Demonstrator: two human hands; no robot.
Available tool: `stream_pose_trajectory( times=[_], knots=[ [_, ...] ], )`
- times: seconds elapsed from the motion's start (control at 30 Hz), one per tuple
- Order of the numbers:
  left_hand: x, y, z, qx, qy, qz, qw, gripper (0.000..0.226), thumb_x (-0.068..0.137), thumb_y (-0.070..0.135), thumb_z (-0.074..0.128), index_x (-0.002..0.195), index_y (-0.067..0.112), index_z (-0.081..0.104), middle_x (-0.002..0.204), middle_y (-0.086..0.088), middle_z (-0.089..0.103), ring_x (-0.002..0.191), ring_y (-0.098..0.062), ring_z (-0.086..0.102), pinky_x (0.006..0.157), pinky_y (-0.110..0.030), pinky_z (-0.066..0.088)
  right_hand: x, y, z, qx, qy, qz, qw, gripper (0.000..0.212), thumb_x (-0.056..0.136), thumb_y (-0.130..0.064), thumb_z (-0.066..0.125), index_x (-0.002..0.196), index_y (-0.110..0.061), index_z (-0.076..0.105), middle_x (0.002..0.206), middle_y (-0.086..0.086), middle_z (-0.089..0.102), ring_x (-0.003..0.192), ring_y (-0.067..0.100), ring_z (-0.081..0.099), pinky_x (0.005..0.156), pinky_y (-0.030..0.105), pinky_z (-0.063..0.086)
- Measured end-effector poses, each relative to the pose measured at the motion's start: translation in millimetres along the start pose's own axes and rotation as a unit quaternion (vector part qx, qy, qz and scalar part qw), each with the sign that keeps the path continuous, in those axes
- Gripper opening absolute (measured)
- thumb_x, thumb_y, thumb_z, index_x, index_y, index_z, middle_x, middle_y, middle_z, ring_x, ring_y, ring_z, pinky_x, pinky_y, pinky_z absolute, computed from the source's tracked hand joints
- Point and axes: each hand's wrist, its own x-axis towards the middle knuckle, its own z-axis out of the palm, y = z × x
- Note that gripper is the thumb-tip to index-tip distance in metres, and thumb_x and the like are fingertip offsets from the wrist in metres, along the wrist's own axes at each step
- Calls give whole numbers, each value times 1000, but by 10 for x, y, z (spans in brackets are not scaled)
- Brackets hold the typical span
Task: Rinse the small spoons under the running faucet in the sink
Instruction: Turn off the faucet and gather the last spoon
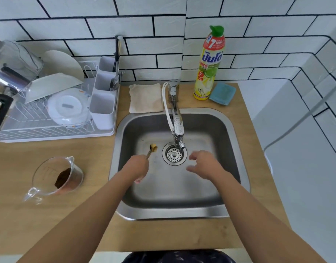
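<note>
My left hand (138,168) grips the handle of a small spoon (152,149) over the left part of the steel sink (237,149). The spoon's bowl points away from me and carries a pale yellowish smear. It sits left of the drain strainer (174,154). The chrome faucet (176,118) reaches out over the drain; I cannot make out a water stream. My right hand (204,165) hovers above the sink basin, right of the drain, with fingers spread and loosely bent, holding nothing.
A glass measuring jug (57,177) with brown powder lies tilted on the wooden counter at the left. A dish rack (55,111) with plates and a cutlery caddy stands at the back left. Behind the sink are a folded cloth (145,97), a dish-soap bottle (209,63) and a blue sponge (222,93).
</note>
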Motion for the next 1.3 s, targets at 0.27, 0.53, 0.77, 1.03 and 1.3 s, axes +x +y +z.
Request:
stream_pose_trajectory(
  times=[0.27, 0.53, 0.77, 1.03, 1.3],
  knots=[
    [-76, -8, 59, -4, 10, -22, 1000, 19, 97, 14, 62, 114, 5, 63, 85, -4, 60, 69, -18, 59, 51, -22, 41, -39, -66, 14, 57, 128, -25, 990, 12, 85, -9, 68, 94, -15, 63, 99, 4, 64, 89, 23, 58, 77, 36, 47],
    [-72, -44, 235, -118, 141, 14, 983, 11, 106, 23, 48, 94, 25, 46, 79, -4, 66, 64, -19, 65, 51, -31, 47, -133, -120, -18, 168, 319, -69, 930, 28, 81, 0, 66, 72, -21, 50, 75, -3, 53, 70, 12, 48, 65, 36, 46],
    [-76, -52, 243, -138, 210, 23, 968, 13, 108, 29, 41, 98, 21, 45, 75, -2, 59, 60, -17, 61, 48, -29, 46, -176, -48, 86, 149, 278, -28, 948, 27, 85, -7, 70, 76, -20, 48, 78, -5, 50, 70, 16, 48, 62, 34, 36],
    [-107, -34, 223, -54, -85, -13, 995, 20, 106, 17, 47, 113, 4, 61, 100, -13, 66, 79, -25, 65, 66, -31, 53, -175, 68, 234, 205, 0, 101, 974, 46, 90, -43, 75, 124, -14, 68, 128, 7, 70, 114, 20, 67, 98, 36, 51],
    [-252, 361, 217, -399, -251, 118, 874, 20, 107, 30, 42, 95, 15, 48, 65, 4, 44, 49, -9, 31, 46, -21, 26, -189, -158, 197, 579, -108, 114, 800, 49, 90, -45, 76, 123, -8, 73, 98, -7, 71, 73, 7, 43, 57, 20, 32]
  ],
)
